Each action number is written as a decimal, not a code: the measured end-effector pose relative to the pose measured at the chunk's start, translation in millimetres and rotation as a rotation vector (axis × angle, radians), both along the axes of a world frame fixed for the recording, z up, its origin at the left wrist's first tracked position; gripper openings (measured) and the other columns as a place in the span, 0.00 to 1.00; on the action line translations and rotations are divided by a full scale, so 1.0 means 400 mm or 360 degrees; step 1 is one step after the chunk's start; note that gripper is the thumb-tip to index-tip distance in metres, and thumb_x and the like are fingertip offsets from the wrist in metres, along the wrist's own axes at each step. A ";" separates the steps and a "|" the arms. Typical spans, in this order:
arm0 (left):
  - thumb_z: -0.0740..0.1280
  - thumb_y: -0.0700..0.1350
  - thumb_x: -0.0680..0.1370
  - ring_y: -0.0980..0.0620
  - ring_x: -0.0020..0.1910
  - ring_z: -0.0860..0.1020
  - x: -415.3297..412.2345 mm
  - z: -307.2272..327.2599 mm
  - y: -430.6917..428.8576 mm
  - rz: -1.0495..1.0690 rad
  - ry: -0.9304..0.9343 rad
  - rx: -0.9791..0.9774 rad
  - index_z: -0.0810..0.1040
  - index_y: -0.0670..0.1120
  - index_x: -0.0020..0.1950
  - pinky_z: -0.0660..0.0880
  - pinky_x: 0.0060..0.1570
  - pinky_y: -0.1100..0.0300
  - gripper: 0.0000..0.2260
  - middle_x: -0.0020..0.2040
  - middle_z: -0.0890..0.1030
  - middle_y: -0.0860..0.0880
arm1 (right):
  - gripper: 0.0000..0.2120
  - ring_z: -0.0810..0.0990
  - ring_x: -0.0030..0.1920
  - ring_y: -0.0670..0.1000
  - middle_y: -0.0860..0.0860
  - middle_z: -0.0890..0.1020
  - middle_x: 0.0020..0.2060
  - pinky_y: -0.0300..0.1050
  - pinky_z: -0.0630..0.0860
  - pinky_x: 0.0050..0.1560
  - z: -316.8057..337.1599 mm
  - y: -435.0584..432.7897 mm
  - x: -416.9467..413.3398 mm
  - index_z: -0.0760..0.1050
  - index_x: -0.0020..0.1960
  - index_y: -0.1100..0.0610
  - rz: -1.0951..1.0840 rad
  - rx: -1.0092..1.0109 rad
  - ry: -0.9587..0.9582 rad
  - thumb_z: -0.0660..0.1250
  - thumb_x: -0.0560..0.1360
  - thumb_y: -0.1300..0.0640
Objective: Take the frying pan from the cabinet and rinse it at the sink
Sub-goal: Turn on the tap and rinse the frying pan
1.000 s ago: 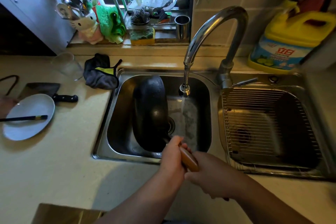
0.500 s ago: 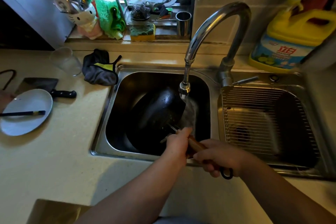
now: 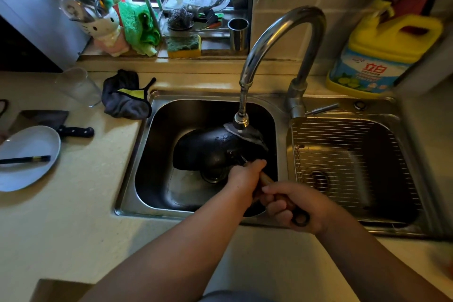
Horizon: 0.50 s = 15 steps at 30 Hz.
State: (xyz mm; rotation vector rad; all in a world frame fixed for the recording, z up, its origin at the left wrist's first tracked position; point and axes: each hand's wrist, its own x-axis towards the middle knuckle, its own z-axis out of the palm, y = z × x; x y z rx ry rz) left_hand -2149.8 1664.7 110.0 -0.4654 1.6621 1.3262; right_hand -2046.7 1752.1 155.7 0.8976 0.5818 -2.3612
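**Both hands on the handle, pan under the tap**

I see my left hand (image 3: 246, 175) wrapped tight around the wooden handle (image 3: 266, 180) near the pan, and my right hand (image 3: 294, 205) clenched around its far end by the dark hanging loop. The frying pan (image 3: 210, 148) is black, rounded and wet, turned bottom-up inside the left steel sink (image 3: 152, 144). Water fans off it beneath the curved chrome faucet (image 3: 274, 37). A wire rack (image 3: 343, 154) covers the right basin. The speckled beige tabletop (image 3: 73, 203) carries a white plate (image 3: 27, 154).

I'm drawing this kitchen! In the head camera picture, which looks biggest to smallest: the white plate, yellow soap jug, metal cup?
1. Yellow soap jug
2. White plate, partly cut off at the edge
3. Metal cup
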 end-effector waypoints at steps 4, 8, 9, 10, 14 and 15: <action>0.70 0.51 0.75 0.45 0.45 0.83 -0.015 0.021 0.019 -0.0078 0.0129 0.0062 0.79 0.43 0.52 0.80 0.49 0.50 0.13 0.46 0.83 0.41 | 0.05 0.74 0.19 0.46 0.53 0.75 0.24 0.36 0.72 0.16 0.015 0.009 -0.024 0.72 0.42 0.63 -0.0241 -0.0220 -0.0059 0.64 0.74 0.60; 0.70 0.50 0.75 0.47 0.41 0.82 -0.031 0.053 0.044 -0.0156 0.0230 0.0045 0.80 0.42 0.50 0.80 0.45 0.52 0.11 0.43 0.83 0.42 | 0.07 0.73 0.19 0.46 0.52 0.74 0.25 0.35 0.71 0.16 0.026 0.019 -0.045 0.73 0.39 0.63 -0.0452 -0.0339 -0.0028 0.63 0.74 0.60; 0.70 0.49 0.75 0.48 0.39 0.82 -0.033 0.058 0.048 -0.0172 0.0231 0.0042 0.80 0.42 0.50 0.80 0.41 0.54 0.11 0.42 0.83 0.43 | 0.08 0.73 0.19 0.46 0.52 0.74 0.24 0.35 0.71 0.16 0.028 0.020 -0.046 0.72 0.38 0.63 -0.0473 -0.0362 -0.0026 0.63 0.74 0.59; 0.69 0.49 0.75 0.49 0.38 0.81 -0.033 0.062 0.050 -0.0189 0.0228 0.0037 0.80 0.42 0.49 0.78 0.39 0.55 0.10 0.41 0.82 0.44 | 0.09 0.73 0.19 0.46 0.52 0.74 0.23 0.35 0.71 0.16 0.031 0.019 -0.045 0.73 0.37 0.63 -0.0490 -0.0381 -0.0028 0.63 0.74 0.59; 0.69 0.45 0.74 0.48 0.40 0.81 -0.024 0.068 0.055 -0.0279 0.0283 -0.0015 0.78 0.44 0.42 0.80 0.46 0.53 0.04 0.38 0.81 0.45 | 0.12 0.73 0.18 0.46 0.52 0.73 0.22 0.35 0.72 0.16 0.037 0.003 -0.020 0.73 0.35 0.64 -0.0570 -0.0453 -0.0034 0.62 0.74 0.58; 0.70 0.44 0.73 0.48 0.40 0.81 -0.020 0.069 0.055 -0.0292 0.0296 -0.0034 0.78 0.44 0.41 0.80 0.47 0.53 0.04 0.37 0.81 0.45 | 0.12 0.73 0.18 0.46 0.52 0.73 0.22 0.35 0.72 0.16 0.040 -0.004 -0.012 0.73 0.35 0.64 -0.0597 -0.0476 -0.0036 0.61 0.74 0.59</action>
